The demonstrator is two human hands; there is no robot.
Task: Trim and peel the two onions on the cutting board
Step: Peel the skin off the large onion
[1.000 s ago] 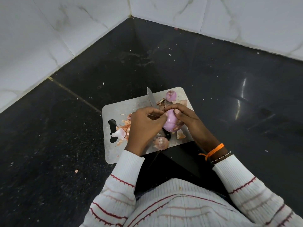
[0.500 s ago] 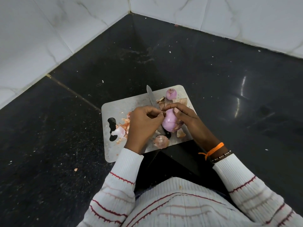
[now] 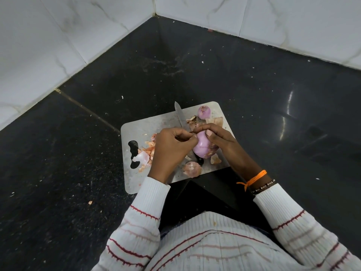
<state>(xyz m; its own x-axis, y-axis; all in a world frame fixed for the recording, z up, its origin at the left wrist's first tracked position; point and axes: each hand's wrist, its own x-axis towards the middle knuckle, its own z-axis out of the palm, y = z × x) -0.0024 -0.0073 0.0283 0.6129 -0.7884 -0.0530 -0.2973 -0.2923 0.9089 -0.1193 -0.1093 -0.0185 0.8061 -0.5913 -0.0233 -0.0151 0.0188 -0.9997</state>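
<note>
Over the cutting board (image 3: 136, 132), on the dark desk (image 3: 254, 94), I hold one onion (image 3: 202, 146) between both hands. My right hand (image 3: 222, 141) curls round its far side, thumb on top; my left hand (image 3: 169, 151) pinches at its skin with the fingertips. The second onion (image 3: 204, 112) sits at the board's far corner, beside the knife (image 3: 180, 116) blade. Loose peels (image 3: 145, 155) lie near the board's handle hole, and a cut-off end piece (image 3: 192, 169) rests at the near edge.
</note>
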